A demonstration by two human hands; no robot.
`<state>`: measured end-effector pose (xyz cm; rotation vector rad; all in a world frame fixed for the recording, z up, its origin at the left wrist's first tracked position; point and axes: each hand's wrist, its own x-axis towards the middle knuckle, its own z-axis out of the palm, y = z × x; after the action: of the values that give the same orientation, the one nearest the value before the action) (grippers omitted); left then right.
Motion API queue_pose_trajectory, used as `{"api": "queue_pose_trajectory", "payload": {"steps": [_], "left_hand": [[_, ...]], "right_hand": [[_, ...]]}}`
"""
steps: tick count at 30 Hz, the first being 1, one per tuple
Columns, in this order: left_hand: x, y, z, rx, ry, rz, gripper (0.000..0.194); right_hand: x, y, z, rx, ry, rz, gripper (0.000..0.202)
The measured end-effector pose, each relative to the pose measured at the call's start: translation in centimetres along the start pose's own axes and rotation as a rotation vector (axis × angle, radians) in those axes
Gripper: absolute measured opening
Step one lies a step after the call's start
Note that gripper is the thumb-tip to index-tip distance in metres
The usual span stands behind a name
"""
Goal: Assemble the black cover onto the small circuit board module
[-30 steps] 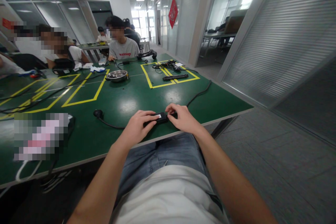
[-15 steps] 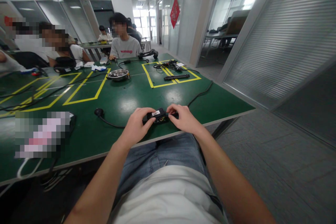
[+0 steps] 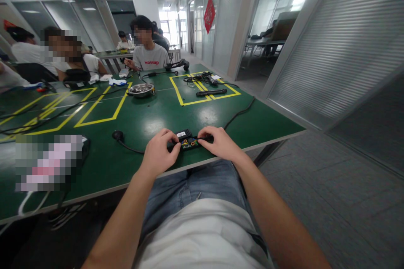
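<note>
A small black adapter case (image 3: pixel 190 146) lies near the table's front edge, its inside with a circuit board and colored wires exposed. Its black cover (image 3: pixel 183 133), bearing a white label, is tilted up along the far side. My left hand (image 3: pixel 160 151) is closed in a pinch at the case's left end, where a cord with a black plug (image 3: pixel 118 135) leads off. At the opposite end my right hand (image 3: pixel 217 139) pinches the black cord (image 3: pixel 238 113) beside the case. The fingertips partly hide both cord ends.
A metal bowl (image 3: pixel 141 90) stands farther back on the green table (image 3: pixel 164 111). Black cables and a black bar (image 3: pixel 211 92) lie inside yellow tape outlines. A blurred-out device (image 3: pixel 52 162) is at the left. A person (image 3: pixel 150 52) sits across the table, others farther left.
The labelled cover has lifted and tipped away from me, exposing the circuit board. My left hand has moved slightly left, from gripping the cover to the case's left end.
</note>
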<state>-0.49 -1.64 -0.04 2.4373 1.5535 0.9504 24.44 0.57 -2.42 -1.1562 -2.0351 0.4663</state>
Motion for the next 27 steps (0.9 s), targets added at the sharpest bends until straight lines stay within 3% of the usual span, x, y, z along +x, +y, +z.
{"api": "queue_pose_trajectory", "payload": {"steps": [4, 10, 16, 27], "left_hand": [[-0.26, 0.31, -0.15, 0.064, -0.08, -0.036, 0.009], [-0.09, 0.02, -0.02, -0.019, -0.062, 0.038, 0.016], [-0.05, -0.08, -0.1, -0.051, 0.029, 0.047, 0.023], [0.18, -0.21, -0.05, -0.062, -0.048, -0.041, 0.019]], "right_hand": [[-0.06, -0.06, 0.02, -0.03, 0.003, 0.006, 0.008], [-0.24, 0.04, 0.12, -0.037, 0.027, 0.006, 0.008], [-0.18, 0.06, 0.09, -0.009, 0.077, -0.008, 0.011], [0.07, 0.05, 0.1, 0.023, 0.046, 0.021, 0.016]]}}
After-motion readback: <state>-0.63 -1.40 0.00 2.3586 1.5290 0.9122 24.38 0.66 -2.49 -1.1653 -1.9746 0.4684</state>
